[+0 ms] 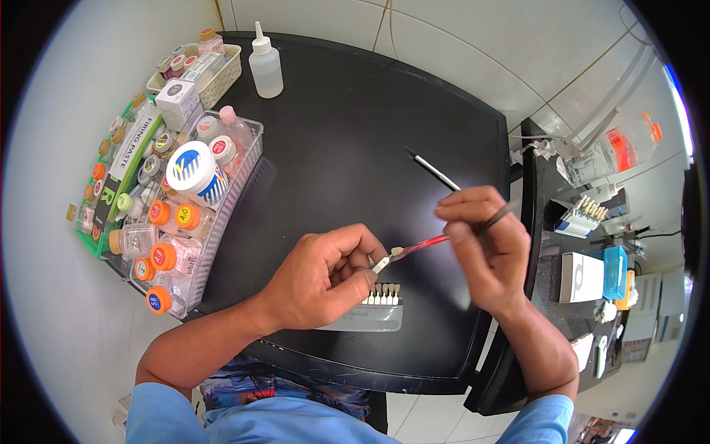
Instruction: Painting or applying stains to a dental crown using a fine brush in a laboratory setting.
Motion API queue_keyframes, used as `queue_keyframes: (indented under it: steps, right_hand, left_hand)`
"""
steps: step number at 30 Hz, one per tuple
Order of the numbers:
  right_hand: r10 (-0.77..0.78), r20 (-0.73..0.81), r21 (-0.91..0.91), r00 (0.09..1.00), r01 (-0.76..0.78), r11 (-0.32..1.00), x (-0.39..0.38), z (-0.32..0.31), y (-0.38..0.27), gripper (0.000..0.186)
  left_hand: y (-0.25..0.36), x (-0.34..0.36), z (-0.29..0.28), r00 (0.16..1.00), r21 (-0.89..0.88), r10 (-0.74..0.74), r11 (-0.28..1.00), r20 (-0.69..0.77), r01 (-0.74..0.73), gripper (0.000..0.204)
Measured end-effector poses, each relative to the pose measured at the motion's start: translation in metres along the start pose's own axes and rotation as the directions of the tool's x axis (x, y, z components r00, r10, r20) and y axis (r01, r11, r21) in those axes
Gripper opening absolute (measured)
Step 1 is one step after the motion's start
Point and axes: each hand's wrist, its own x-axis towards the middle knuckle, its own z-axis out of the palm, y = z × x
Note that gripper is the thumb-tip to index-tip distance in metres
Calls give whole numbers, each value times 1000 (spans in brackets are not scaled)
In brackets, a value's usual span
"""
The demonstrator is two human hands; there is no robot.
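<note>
Pinching the white stem of a small tooth-shaped tab (381, 264), the left hand (323, 280) has thumb and forefinger pressed on it, so that grip is closed. The tab sits between the two hands, over the near half of the black worktop (333, 140), its long axis slanting from the left fingertips up and to the right, tooth end outermost. Coming to meet it is a slim red tool (427, 243), which runs from the tab's tip rightward and slightly upward into the right hand (488, 251); there the grip is closed round the shaft, thumb against curled fingers. The right fingers and thumb hide the middle of the tool; a dark rod end shows beyond them, and I cannot tell for sure that it is the same piece. Whether the tool's tip touches the tab is hard to make out too. The left fingers cover the lower stem, and the left hand hides part of a clear holder (364, 320) carrying a row of similar tabs (381, 295). The right fingertips lie close to the near end of a thin brush (436, 172). The held tab has a flat white stem and a cream, rounded tooth; the tool is glossy red, paler toward its tip.
</note>
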Motion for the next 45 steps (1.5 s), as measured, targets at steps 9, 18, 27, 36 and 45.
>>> queue_keyframes:
  steps: [9, 18, 27, 36, 45]
  right_hand:
    - [-44, 246, -5, 968, 47, 999, -3, 15, -4, 32]
    - [-50, 271, 1, 961, 51, 999, -3, 15, -2, 25]
    - [-34, 336, 160, 941, -21, 987, 1, 9, -3, 38]
    - [-26, 420, 162, 907, -46, 986, 1, 7, 3, 32]
    - [-57, 372, 170, 926, -8, 985, -2, 8, 4, 21]
  left_hand:
    - [1, -2, -4, 994, -65, -35, 997, 105, 42, 18]
    - [4, -3, -4, 983, -104, -58, 992, 177, 78, 22]
    - [2, -3, -5, 992, -62, -22, 998, 125, 30, 16]
    - [0, -3, -9, 980, -56, -46, 997, 194, 58, 15]
    - [6, -4, -7, 961, -131, -77, 985, 264, 115, 21]
